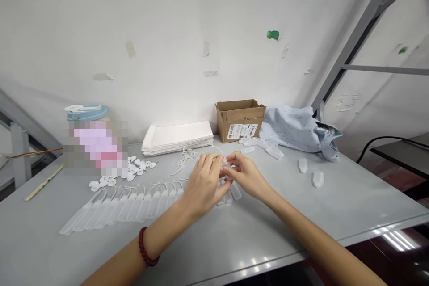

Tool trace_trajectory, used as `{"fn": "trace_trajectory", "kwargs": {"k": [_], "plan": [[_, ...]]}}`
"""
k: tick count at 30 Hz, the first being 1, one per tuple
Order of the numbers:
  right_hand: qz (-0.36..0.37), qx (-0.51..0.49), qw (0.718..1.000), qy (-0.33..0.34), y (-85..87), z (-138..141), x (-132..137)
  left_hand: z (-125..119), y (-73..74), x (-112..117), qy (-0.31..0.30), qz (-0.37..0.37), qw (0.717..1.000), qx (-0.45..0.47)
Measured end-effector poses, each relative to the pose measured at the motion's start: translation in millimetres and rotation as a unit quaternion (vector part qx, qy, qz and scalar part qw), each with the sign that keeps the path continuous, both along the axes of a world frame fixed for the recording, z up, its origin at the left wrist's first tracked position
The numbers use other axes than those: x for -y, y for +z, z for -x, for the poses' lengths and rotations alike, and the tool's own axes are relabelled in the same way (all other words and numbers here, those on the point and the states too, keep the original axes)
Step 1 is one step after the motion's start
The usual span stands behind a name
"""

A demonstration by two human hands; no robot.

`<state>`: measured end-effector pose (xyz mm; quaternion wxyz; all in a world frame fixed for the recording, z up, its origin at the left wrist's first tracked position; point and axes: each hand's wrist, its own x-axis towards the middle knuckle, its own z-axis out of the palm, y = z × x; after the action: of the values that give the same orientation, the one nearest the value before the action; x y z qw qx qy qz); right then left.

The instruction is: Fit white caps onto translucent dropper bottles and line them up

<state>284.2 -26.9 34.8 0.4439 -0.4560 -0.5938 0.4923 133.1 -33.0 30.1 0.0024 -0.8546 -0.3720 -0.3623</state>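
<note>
My left hand (204, 183) and my right hand (246, 173) meet over the middle of the grey table (351, 196). Both pinch a small clear plastic piece (224, 162) between their fingertips. Under the hands lie a few clear plastic tubes (235, 191). A row of several clear tubes with looped strings (127, 203) lies flat to the left of my left hand. Loose white strings (182, 159) lie just beyond the hands. A red bead bracelet (145, 246) circles my left wrist.
A scatter of small white caps (129, 170) lies left of the strings. A stack of white sheets (177, 136), an open cardboard box (239, 119) and a pale blue cloth (295, 130) line the wall. Loose clear pieces (310, 172) lie at the right.
</note>
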Motion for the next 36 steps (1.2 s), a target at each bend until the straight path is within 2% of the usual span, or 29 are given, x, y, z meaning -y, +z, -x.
{"fn": "trace_trajectory", "kwargs": {"k": [2, 4, 8, 13, 18, 23, 36], "plan": [[0.001, 0.024, 1.000, 0.013, 3.0, -9, -5, -7, -0.9, -4, 0.003, 0.039, 0.999, 0.005], [0.002, 0.095, 0.995, 0.039, 7.3, -21, -10, -13, -1.5, -6, 0.004, 0.087, 0.996, 0.001], [0.057, 0.237, 0.959, 0.145, 16.8, -49, -17, -28, -1.9, -3, -0.004, 0.179, 0.983, -0.049], [0.081, 0.325, 0.921, 0.199, 19.0, -63, -23, -40, -3.8, 2, -0.006, 0.207, 0.971, -0.115], [0.086, 0.336, 0.913, 0.215, 10.5, -61, -27, -39, -5.3, 2, -0.018, 0.238, 0.962, -0.133], [0.098, 0.336, 0.910, 0.223, 4.8, -59, -29, -36, -8.4, 3, -0.019, 0.232, 0.961, -0.150], [0.119, 0.334, 0.911, 0.212, 6.5, -60, -29, -31, -4.7, 4, -0.044, 0.229, 0.958, -0.166]]}}
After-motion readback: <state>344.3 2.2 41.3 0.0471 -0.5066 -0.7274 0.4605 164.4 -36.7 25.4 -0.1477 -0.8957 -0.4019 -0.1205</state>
